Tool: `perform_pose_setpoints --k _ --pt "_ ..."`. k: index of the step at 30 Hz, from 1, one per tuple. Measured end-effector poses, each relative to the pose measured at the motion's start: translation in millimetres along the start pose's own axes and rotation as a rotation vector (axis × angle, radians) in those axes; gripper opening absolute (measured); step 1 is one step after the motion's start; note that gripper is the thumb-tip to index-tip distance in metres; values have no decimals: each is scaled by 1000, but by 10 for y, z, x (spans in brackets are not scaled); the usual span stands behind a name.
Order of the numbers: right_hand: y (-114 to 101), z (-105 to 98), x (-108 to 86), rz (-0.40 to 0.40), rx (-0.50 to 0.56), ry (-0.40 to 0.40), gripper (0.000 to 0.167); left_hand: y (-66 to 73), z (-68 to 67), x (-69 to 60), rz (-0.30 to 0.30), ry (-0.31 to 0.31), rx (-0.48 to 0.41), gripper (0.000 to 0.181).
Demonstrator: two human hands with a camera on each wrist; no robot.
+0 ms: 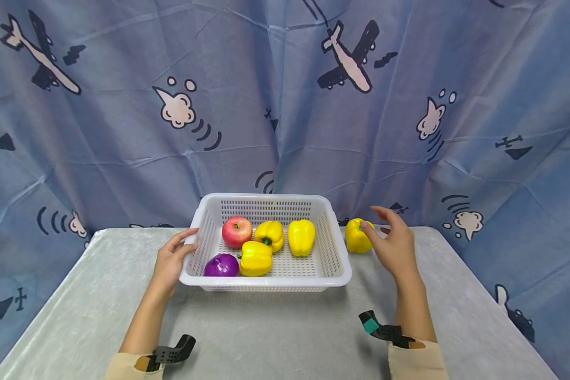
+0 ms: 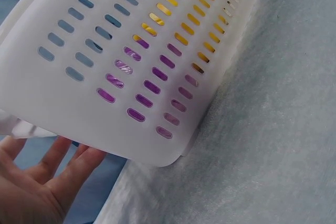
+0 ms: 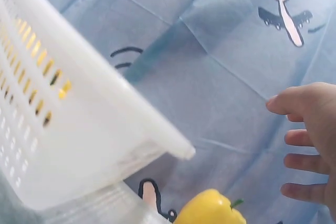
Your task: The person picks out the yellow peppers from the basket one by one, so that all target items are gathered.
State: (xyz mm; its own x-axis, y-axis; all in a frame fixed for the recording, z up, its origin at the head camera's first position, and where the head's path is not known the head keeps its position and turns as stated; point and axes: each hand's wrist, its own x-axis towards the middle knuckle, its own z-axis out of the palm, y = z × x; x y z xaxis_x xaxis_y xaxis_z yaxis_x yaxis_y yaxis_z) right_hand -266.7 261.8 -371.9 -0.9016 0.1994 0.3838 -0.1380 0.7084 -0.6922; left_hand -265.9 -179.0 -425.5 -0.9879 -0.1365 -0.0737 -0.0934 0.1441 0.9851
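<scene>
A white plastic basket [image 1: 266, 282] sits on the table, holding a red apple [image 1: 237, 232], a purple onion-like vegetable [image 1: 221, 265] and three yellow bell peppers [image 1: 255, 258]. At the basket's left rim is my left hand [image 1: 171, 258], its fingertips touching the edge; in the left wrist view the fingers [image 2: 79, 169] are loosely extended and partly behind the rim. Outside the basket, on the right, lies another yellow bell pepper [image 1: 358, 236]. My right hand [image 1: 395, 243] is beside it with fingers spread; the right wrist view shows a gap between that hand [image 3: 315, 140] and the pepper [image 3: 207, 209].
A grey-white cloth covers the table [image 1: 275, 332]. Behind its far edge hangs a blue curtain [image 1: 247, 105] printed with airplanes. Each wrist wears a black strap mount [image 1: 176, 352], over beige sleeves [image 1: 415, 364].
</scene>
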Motion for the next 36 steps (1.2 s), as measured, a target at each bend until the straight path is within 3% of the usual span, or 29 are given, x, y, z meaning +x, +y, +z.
perform_pose_setpoints --k 9,19,30,36 --pt "-188 73 -45 -79 25 -64 49 -3 -3 -2 0 -4 3 46" --pt "-388 397 -96 -166 80 -178 45 -1 -1 -1 -6 0 3 46" --pt "-516 655 -241 -236 74 -257 43 13 2 -16 15 -13 -17 45" --pt "-618 796 -294 -259 10 -311 45 12 12 -11 18 1 -27 45"
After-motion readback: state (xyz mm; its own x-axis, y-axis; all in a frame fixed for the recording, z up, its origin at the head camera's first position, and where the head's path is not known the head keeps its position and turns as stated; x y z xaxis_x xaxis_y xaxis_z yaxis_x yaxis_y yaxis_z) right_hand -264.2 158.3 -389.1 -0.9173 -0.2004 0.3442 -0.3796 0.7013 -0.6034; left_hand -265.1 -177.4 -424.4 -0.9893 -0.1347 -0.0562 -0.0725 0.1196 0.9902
